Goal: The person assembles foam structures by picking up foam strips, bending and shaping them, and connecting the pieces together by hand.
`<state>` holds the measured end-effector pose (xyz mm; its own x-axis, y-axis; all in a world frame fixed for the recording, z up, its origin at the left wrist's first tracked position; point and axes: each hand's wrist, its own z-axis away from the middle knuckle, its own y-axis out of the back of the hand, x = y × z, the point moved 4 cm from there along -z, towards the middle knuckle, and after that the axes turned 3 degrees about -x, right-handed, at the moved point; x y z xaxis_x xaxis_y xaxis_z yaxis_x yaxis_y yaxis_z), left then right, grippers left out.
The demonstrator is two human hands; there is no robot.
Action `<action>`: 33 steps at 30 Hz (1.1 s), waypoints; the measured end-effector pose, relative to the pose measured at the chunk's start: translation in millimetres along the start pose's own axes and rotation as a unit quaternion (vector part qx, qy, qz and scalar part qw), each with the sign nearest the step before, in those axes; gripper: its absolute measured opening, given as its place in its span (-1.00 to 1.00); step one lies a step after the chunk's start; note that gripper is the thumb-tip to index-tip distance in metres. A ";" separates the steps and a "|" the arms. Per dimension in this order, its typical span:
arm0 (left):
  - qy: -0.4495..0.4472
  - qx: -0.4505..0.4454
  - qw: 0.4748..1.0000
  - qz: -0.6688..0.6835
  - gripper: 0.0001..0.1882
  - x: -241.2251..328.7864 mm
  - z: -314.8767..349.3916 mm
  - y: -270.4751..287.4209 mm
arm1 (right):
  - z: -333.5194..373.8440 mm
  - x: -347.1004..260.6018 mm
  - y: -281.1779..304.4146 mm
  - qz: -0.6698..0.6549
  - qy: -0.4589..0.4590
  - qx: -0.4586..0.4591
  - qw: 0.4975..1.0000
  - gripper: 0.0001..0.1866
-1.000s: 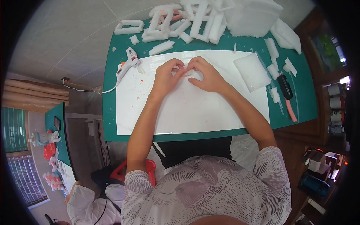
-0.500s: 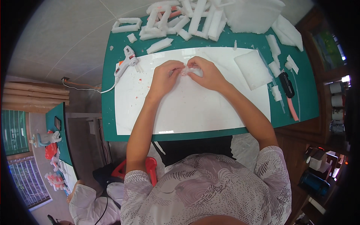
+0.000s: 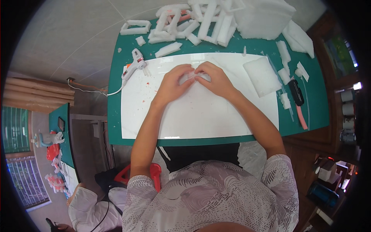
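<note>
My left hand [image 3: 172, 83] and right hand [image 3: 219, 81] pinch a small, whitish translucent scrap [image 3: 194, 75] above the glossy white rectangular board [image 3: 205, 112]. Their thumbs have drawn closer, mostly hiding it; I judge the fingerwork unfinished.

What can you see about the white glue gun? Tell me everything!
The glue gun looks plastic, with a slim handle and a white cord leading off the table toward the wall. It rests slanted across the upper-left corner of the white sheet, partly over green tabletop. Neither hand touches it. Whether it's on, I can't tell.
</note>
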<state>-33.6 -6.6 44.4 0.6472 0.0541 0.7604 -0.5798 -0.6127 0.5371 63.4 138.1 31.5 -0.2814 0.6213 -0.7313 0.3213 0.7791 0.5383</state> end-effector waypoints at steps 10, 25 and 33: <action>-0.014 -0.028 0.997 -0.067 -0.76 -3.6 4.6 -8.9 | 1.5 6.3 5.7 -0.081 -0.075 0.055 0.992 -0.84; 0.008 0.000 0.997 -0.082 -0.68 -8.5 2.1 -4.4 | 6.5 22.8 12.4 -0.112 -0.112 0.133 0.978 -0.86; 0.055 0.039 0.996 -0.055 -0.70 -28.6 -33.8 12.6 | 5.7 18.5 28.3 -0.090 -0.087 0.212 0.969 -0.91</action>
<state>-76.2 10.8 41.7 0.6441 0.2079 0.7361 -0.4654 -0.6573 0.5928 72.5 171.2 30.8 -0.2221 0.4268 -0.8766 0.6340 0.7463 0.2027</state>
